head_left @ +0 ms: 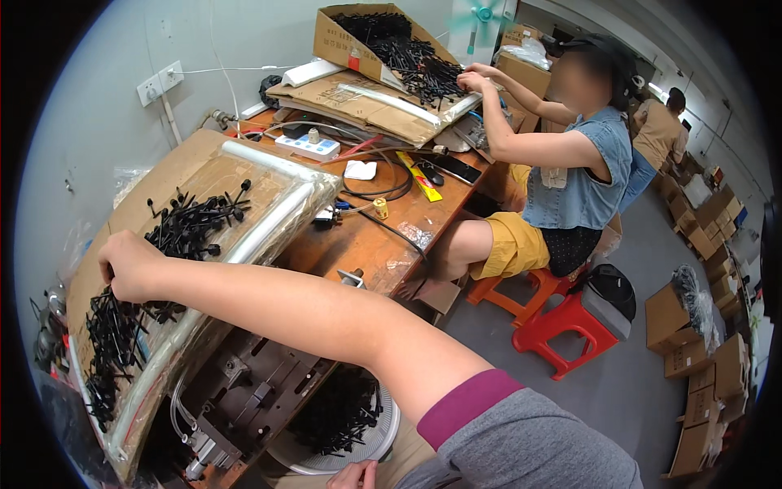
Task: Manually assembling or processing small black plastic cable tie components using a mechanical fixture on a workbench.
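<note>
My right hand (pixel 133 267) reaches far to the left on a stretched arm, its fingers curled down over small black parts with thin stems. Whatever those fingers hold is hidden by the hand. The black parts (pixel 189 226) lie in a loose heap on a tilted cardboard tray (pixel 273 183) edged with clear tape and white strips. At the bottom edge, my left hand (pixel 352 476) shows only in part, its fingers curled together; what they hold, if anything, cannot be made out. Just above it stands a white basket (pixel 393 424) with more black parts (pixel 338 411) inside.
Under the tray sits a dark metal fixture (pixel 257 391) with a cylinder and hoses. The wooden table (pixel 358 244) carries a power strip (pixel 308 147), a phone (pixel 452 168) and cables. Beyond, a co-worker (pixel 570 155) handles black parts at another box (pixel 334 41). Red stools (pixel 562 334) stand right.
</note>
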{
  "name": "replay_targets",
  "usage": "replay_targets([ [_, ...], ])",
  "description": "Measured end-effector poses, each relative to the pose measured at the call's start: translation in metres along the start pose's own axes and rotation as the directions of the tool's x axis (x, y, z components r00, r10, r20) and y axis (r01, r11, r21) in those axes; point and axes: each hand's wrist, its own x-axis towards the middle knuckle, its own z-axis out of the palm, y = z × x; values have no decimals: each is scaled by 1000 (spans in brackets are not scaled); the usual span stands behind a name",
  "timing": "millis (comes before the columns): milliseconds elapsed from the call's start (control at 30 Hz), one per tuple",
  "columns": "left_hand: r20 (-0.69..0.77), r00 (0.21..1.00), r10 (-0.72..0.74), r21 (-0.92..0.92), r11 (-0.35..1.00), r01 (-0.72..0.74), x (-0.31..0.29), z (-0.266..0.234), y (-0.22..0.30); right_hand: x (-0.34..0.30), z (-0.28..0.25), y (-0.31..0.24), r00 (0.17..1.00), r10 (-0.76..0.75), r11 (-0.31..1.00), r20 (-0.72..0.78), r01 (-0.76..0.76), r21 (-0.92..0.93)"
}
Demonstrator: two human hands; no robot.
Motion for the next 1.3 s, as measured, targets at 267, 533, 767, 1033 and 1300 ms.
replay_targets([
  [267, -2, 999, 38, 27, 999, -38, -2, 5, -9, -5, -43, -11, 926, 372, 831, -56, -306, 464],
  [533, -40, 993, 113, -40, 993, -114, 4, 7, 0, -2, -49, 19, 843, 529, 679, -95, -353, 644],
  [767, -11, 997, 73, -32, 997, -74, 1, 6, -2, -4, -74, 3, 848, 519, 603, -112, -270, 751],
  [1033, 10, 998, 57, -58, 997, -57, 3, 6, 0, -8, -86, -1, 838, 534, 581, -112, -266, 770],
  [1300, 27, 998, 54, 2, 999, -54, 4, 2, 1, 3, -84, -3, 855, 478, 698, -200, -232, 678],
])
